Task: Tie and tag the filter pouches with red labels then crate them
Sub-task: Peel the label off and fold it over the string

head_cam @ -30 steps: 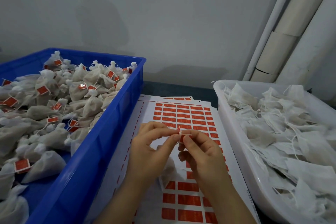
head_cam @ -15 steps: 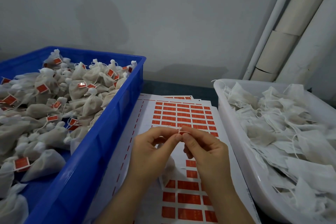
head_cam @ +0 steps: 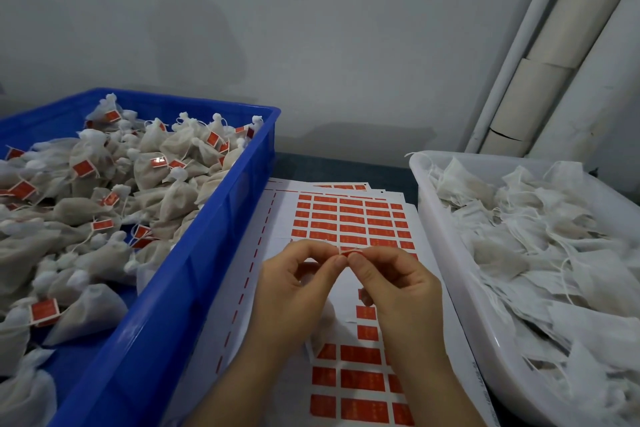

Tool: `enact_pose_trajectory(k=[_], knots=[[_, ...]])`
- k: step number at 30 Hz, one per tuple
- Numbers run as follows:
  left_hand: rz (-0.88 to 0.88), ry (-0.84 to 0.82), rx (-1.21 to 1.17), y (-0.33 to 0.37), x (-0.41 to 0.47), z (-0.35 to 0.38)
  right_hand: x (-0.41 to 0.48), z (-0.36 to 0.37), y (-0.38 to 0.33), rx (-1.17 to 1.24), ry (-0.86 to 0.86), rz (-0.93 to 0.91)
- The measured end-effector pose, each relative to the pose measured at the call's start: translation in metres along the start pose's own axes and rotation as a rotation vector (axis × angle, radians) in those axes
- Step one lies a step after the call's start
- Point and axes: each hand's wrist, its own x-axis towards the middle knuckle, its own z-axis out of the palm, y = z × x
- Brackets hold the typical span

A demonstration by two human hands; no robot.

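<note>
Thumb and forefinger tips (head_cam: 337, 262) of both hands meet and pinch one small red label (head_cam: 347, 252) between them, and the remaining fingers are curled loosely beneath. The left hand (head_cam: 294, 284) and right hand (head_cam: 398, 288) hover above the label sheet (head_cam: 349, 222), whose full red rows lie at 12 o'clock. At 9 o'clock the blue crate (head_cam: 194, 270) is heaped with tied, tagged pouches (head_cam: 86, 211). At 3 o'clock the white tub (head_cam: 446, 253) holds untagged pouches (head_cam: 536, 236) with loose strings.
</note>
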Motion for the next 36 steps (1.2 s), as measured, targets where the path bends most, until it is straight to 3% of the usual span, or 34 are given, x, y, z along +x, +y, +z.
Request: enact_pose_trajectory(k=[36], knots=[[-0.054,-0.067,0.038,-0.002,-0.001,0.000,0.005,-0.005,0.007,0.096,-0.157,0.075]])
